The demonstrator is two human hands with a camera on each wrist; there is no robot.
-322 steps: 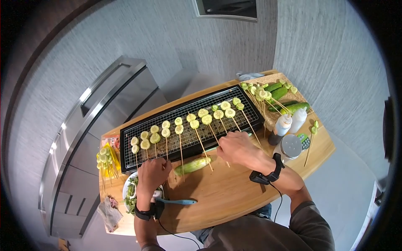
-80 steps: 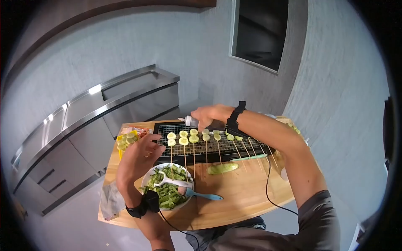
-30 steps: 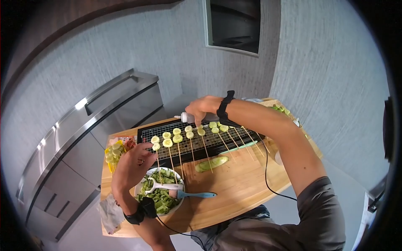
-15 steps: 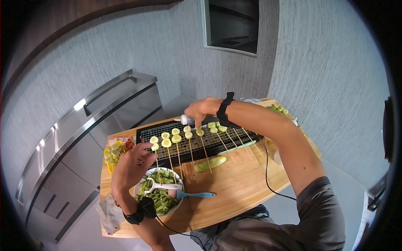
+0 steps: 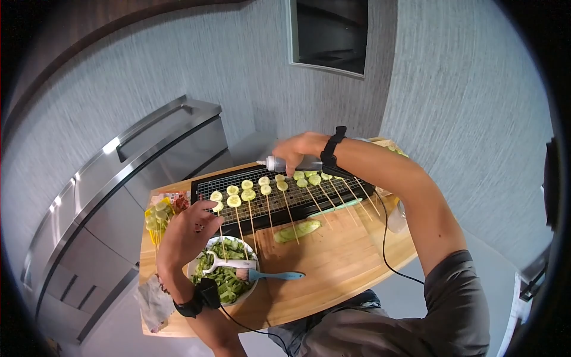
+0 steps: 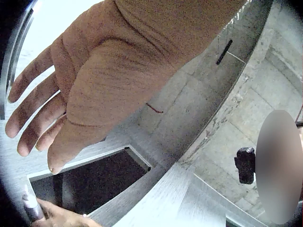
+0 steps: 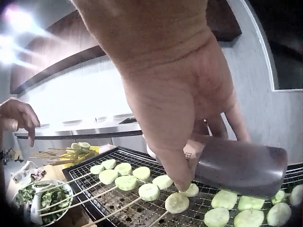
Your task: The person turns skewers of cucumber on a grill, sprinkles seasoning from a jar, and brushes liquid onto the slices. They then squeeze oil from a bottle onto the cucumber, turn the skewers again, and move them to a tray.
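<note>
My right hand [image 5: 295, 149] grips a squeeze bottle [image 7: 241, 168] of dark liquid, tipped on its side with its white nozzle pointing left. The bottle lies close over the far side of the black grill [image 5: 276, 224]. Below it, skewered cucumber slices [image 7: 176, 202] rest in a row on the wire mesh, their sticks reaching over the near edge. My left hand [image 5: 185, 237] is held above the table at the grill's left end, fingers spread and holding nothing. In the left wrist view, that hand's palm [image 6: 109, 71] and loose fingers show.
A white bowl [image 5: 190, 275] of green peelings stands front left, with a white peeler [image 5: 238, 263] and a blue brush [image 5: 279, 275] across it. A cucumber piece [image 5: 297, 231] lies before the grill. More skewers [image 5: 157, 217] sit at the left; a clear container [image 5: 397, 220] stands right.
Earlier both hands were at the skewer sticks and the bottle stood at the right. Now my right hand holds it over the grill, shifted slightly right in the last half second.
</note>
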